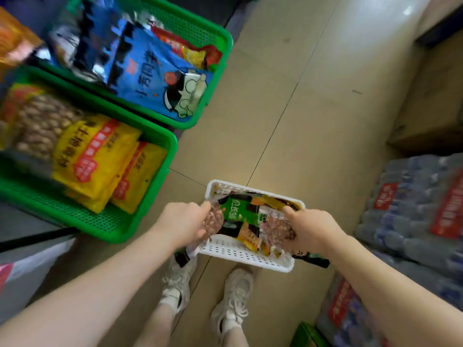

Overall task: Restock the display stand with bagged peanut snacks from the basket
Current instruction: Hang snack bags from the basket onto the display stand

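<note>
A white perforated basket (240, 254) stands on the floor in front of my feet, holding several green, black and yellow bagged peanut snacks (240, 211) with clear windows that show the nuts. My left hand (185, 221) is closed on a peanut bag (213, 221) at the basket's left side. At the right side, my right hand (310, 226) grips another peanut bag (278, 226). The display stand's green tray (100, 216) on the left holds yellow peanut bags (97, 156).
A second green tray (215, 71) further back holds blue snack bags (155, 71). Shrink-wrapped packs of bottled water (413, 211) are stacked on the right, with cardboard boxes (431, 101) behind. My two white shoes (233, 296) stand on the beige tiled floor.
</note>
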A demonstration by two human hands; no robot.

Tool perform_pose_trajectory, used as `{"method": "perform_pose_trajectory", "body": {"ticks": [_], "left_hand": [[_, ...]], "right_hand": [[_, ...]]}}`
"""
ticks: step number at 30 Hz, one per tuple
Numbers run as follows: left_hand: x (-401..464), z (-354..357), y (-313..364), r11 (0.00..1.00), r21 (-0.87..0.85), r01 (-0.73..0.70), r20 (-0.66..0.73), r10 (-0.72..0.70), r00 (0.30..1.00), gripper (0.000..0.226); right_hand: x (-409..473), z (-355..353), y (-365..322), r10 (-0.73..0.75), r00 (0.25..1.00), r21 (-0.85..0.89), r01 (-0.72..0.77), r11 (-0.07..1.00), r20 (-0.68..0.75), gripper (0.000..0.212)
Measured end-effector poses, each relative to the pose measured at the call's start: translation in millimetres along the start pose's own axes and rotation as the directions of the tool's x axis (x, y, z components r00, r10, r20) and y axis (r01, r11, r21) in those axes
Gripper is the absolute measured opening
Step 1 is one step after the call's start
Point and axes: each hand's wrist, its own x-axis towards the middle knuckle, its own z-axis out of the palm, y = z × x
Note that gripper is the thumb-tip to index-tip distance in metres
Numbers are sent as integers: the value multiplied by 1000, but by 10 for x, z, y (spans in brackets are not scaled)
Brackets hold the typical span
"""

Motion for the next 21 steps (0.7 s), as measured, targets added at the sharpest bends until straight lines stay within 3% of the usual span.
{"method": "perform_pose_trajectory", "body": {"ticks": [6,12,16,21], "left_hand": [[-1649,-1008,-201,970,-109,218,-135,-231,964,37],[-3370,-1524,-191,853,-305,424,-288,-507,812,39],[-4551,-1678,-167,696,-452,558,-336,-713,616,40],[-5883,-1692,-261,475,-549,687,-435,-865,250,50]], "right_hand": [[-1102,-1247,-575,-113,978,13,117,993,-175,53],[-2034,-2171,-1183,-250,905,-43,251,967,-343,57],[-2609,-2799,-1886,-428,803,-116,419,900,-416,57],[-3361,-3396,-3095,-616,583,-208,614,761,-531,70]]}}
